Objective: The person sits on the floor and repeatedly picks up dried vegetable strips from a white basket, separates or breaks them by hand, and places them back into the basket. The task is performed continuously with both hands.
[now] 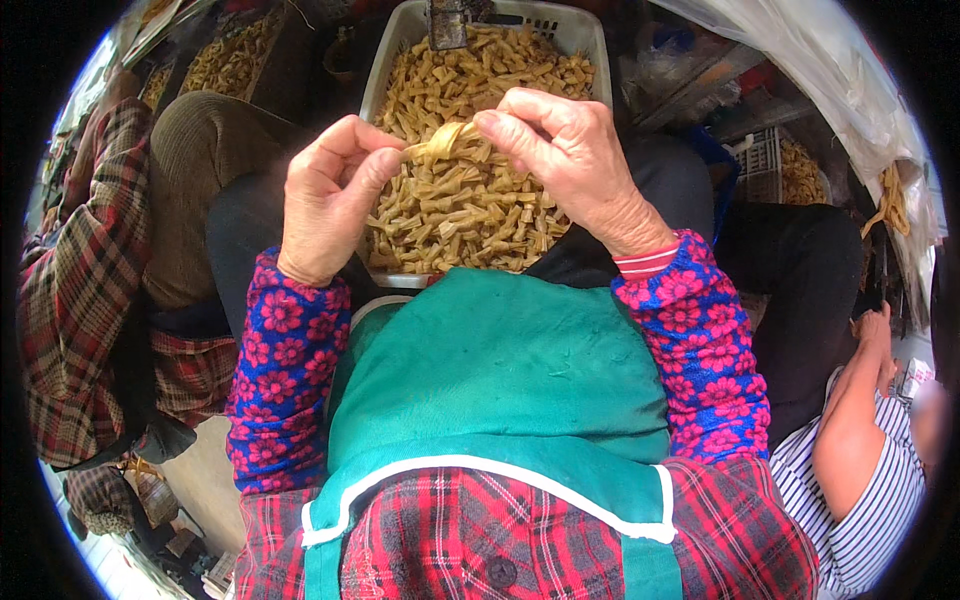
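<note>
A yellowish strip tied in a knot (448,141), apparently bamboo shoot, is stretched between my two hands. My left hand (326,195) pinches its left end between thumb and forefinger. The right end is gripped by the thumb and fingers of my right hand (571,154). Directly below lies a heap of similar knotted strips (469,217), filling a pale plastic basket (606,71) between my knees. The basket's near rim is partly covered by my green apron (495,360).
A dark metal piece (448,28) juts over the basket's far end. Other containers of strips (229,64) stand at the far left, and a white crate (757,161) at right. People sit close by: a plaid sleeve (90,285) at left, a bare arm (847,442) at right.
</note>
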